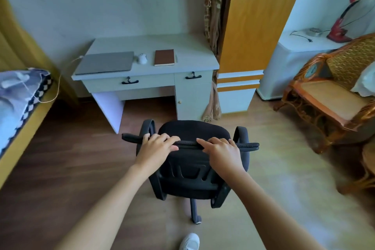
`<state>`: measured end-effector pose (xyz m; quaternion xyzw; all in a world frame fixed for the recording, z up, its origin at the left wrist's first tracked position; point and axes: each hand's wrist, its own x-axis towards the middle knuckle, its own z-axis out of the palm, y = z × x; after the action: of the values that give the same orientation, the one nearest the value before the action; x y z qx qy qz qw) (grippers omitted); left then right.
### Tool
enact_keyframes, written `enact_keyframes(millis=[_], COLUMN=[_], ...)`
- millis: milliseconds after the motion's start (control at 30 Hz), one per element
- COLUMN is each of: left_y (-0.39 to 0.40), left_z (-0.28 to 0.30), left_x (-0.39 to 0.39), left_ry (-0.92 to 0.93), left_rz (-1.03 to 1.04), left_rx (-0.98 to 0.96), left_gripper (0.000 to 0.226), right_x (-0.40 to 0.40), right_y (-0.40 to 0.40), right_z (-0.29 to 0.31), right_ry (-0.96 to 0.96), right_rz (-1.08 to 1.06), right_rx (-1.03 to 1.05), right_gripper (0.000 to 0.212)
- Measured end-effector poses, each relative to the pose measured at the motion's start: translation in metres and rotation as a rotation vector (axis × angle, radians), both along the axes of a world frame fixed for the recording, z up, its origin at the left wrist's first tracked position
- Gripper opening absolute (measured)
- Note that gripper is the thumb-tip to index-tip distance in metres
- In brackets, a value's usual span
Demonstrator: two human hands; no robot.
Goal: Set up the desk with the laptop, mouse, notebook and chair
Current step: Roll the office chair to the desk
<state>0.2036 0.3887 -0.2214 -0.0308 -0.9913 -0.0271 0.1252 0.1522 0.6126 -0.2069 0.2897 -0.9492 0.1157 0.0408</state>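
Note:
A black office chair (192, 170) on castors stands on the floor a short way in front of the white desk (188, 46), its seat facing the desk. My left hand (157, 146) and my right hand (222, 151) both grip the top edge of its backrest. On the desk lie a closed grey laptop (105, 63) at the left, a white mouse (142, 58) beside it, and a closed brown notebook (164, 57) to the right of the mouse.
A bed (18, 103) with a patterned cover runs along the left. A cable hangs from the desk's left end. An orange wardrobe (253, 26) and a curtain stand right of the desk. A wicker armchair (328, 95) is at the right. My white shoe (189, 241) shows below.

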Motion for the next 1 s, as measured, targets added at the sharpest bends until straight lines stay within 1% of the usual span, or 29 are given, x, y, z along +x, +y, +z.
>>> enact_keyframes(millis=[100, 233, 367, 467, 600, 767, 1000], left_y=[-0.026, -0.068, -0.108, -0.143, -0.200, -0.267, -0.342], left_z=[0.001, 0.002, 0.001, 0.002, 0.005, 0.017, 0.022], left_x=[0.013, 0.025, 0.028, 0.021, 0.002, -0.038, -0.094], left_ry=[-0.017, -0.026, -0.001, -0.027, -0.095, -0.207, -0.244], left_rz=[0.046, 0.093, 0.154, 0.205, 0.263, 0.263, 0.242], left_rx=[-0.011, -0.059, -0.045, -0.016, 0.078, 0.133, 0.164], left_gripper=[0.028, 0.027, 0.029, 0.030, 0.026, 0.033, 0.031], right_x=[0.006, 0.010, 0.002, -0.008, -0.029, -0.069, -0.127], right_y=[-0.027, -0.073, -0.118, -0.159, -0.219, -0.287, -0.361], right_z=[0.003, 0.006, 0.010, 0.012, 0.011, 0.009, 0.006], right_ry=[-0.016, -0.040, -0.065, -0.085, -0.086, -0.113, -0.088], right_rz=[0.033, 0.084, 0.140, 0.166, 0.190, 0.196, 0.205], right_rx=[0.004, 0.049, 0.074, 0.071, 0.075, 0.066, 0.088], right_gripper=[0.041, 0.044, 0.043, 0.042, 0.038, 0.040, 0.040])
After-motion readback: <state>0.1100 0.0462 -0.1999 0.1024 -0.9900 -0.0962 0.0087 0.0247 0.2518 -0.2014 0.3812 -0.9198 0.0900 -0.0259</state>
